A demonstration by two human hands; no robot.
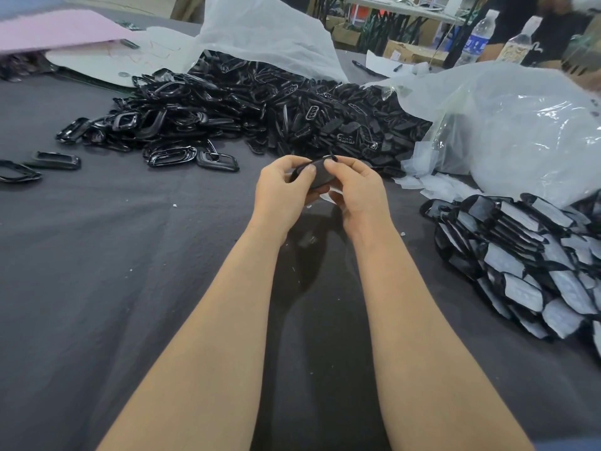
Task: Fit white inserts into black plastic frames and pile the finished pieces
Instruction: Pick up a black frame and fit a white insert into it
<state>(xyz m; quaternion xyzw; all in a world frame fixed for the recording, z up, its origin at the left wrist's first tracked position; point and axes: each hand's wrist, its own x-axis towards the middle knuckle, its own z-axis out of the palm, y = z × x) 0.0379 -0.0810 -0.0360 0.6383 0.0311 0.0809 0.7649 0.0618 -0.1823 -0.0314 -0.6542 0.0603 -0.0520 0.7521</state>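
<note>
1. Bare grey cloth [113, 271] is lying open across the left and near side.
2. A heap of black frames [260, 109] is blocking the far middle.
3. A plastic bag [520, 131] and stacked finished pieces [520, 265] are crowding the right.

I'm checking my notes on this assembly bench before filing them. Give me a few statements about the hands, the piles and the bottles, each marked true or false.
1. The left hand and the right hand both grip one black piece. True.
2. The pile of finished pieces lies on the person's left. False: it lies on their right.
3. The heap of black frames lies beyond the hands. True.
4. The water bottles stand at the far left. False: they stand at the far right.
</note>
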